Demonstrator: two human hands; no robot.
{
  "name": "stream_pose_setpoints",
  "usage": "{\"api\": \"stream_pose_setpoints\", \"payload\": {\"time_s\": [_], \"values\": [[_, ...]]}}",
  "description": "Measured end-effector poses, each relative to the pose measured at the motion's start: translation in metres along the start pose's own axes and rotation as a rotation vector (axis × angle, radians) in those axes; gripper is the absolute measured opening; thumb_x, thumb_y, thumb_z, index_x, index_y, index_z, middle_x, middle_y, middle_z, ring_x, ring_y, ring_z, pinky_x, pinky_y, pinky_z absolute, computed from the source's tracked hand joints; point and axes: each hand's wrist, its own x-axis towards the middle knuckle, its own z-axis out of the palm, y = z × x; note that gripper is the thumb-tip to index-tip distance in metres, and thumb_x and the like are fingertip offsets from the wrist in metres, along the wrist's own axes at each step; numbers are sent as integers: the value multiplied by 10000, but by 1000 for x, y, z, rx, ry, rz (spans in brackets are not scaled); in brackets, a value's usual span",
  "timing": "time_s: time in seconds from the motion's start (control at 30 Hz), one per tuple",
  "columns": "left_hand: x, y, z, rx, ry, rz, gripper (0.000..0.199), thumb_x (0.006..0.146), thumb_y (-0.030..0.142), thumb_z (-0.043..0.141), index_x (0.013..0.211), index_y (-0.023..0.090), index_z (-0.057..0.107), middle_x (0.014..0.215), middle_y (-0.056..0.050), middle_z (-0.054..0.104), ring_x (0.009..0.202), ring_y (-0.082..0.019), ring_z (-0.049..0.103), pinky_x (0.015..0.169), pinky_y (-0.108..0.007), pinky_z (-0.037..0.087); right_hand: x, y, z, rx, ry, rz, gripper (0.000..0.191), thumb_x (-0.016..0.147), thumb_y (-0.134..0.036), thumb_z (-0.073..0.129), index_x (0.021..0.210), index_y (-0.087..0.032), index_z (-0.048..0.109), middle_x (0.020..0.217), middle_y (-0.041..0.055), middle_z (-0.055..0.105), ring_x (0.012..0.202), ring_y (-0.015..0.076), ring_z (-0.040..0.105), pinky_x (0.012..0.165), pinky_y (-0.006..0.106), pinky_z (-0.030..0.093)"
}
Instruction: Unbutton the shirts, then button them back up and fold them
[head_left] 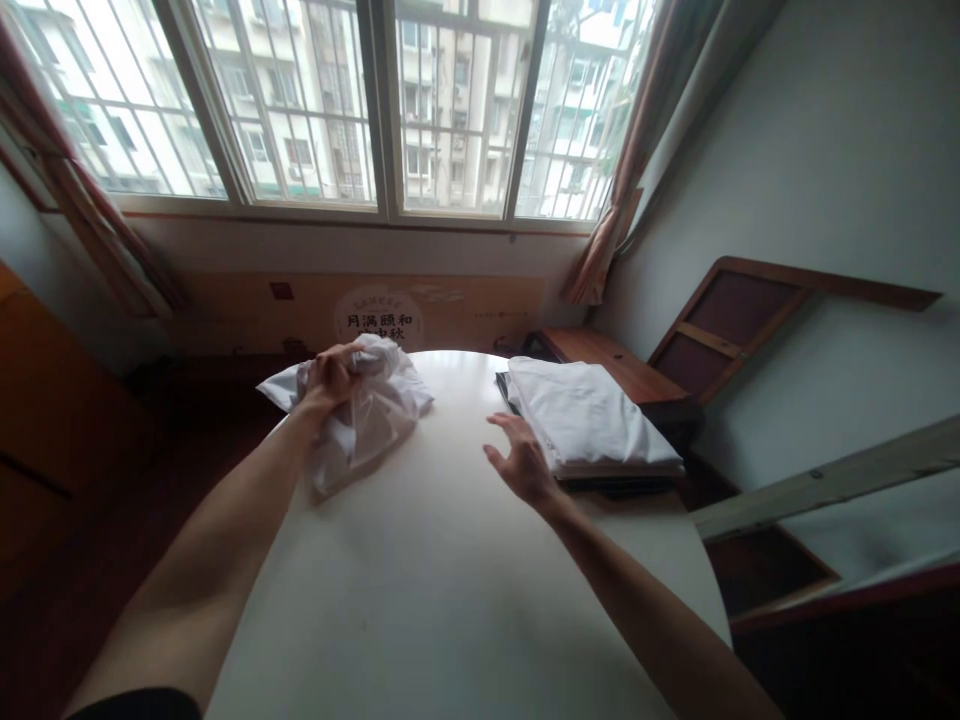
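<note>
Looking at a crumpled, partly sheer white bundle [375, 420] on the left side of the round white counter [420, 600], with a corner poking out to the left, seemingly past the rim. Left hand [330, 372] closed around the top, with material gathered in the fist. Right hand [519, 458] open, fingers loosely spread, holding nothing, right by the left edge of a folded white cloth [592, 410]. Can't tell about actual contact there.

Handling-wise: probably super light, soft and floppy, maybe a bit slippery, hardly fragile but quick to crease. Best to grab by a corner or edge, not mid-wad.

Container-wise: maybe a thin bag as the sheer layer, maybe just thin fabric; too blurry to say, same for any contents. Over on the right, folded white cloth lying flat on a dark layer [622, 487]; probably safest to lift from underneath.

Further out: low wooden stand [607, 362], banner with Chinese characters [480, 300], barred window [450, 120].
</note>
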Motion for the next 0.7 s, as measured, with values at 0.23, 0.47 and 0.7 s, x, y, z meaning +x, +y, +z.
{"api": "stream_pose_setpoints", "payload": {"time_s": [0.23, 0.47, 0.7], "values": [[-40, -29, 56, 191, -297, 208, 503, 718, 87, 517, 1202, 212, 571, 1238, -80, 555, 1138, -275, 489, 1025, -433, 288, 22, 86, -89, -749, 187, 485, 704, 790, -554, 544, 1302, -85, 427, 1387, 253, 352, 1293, 393, 278, 1001, 529, 244], [-21, -34, 38, 190, -487, 228, 729, 780, 514, 524, 1428, 279, 291, 1459, -126, 356, 1292, -351, 355, 1044, -570, 167, 36, 132, -109, -668, -8, 821, 485, 810, -496, 534, 1115, -120, 574, 1171, 213, 538, 1145, 336, 464, 924, 486, 325], [-35, -11, 34, -93, 22, 138, 645, 818, 511, 490, 1349, 160, 386, 1391, -145, 414, 1293, -280, 359, 1069, -418, 267, 48, 127, -114, -482, 121, 730, 228, 855, -313, 467, 869, -127, 599, 859, 138, 642, 773, 224, 569, 745, 356, 403]]}}
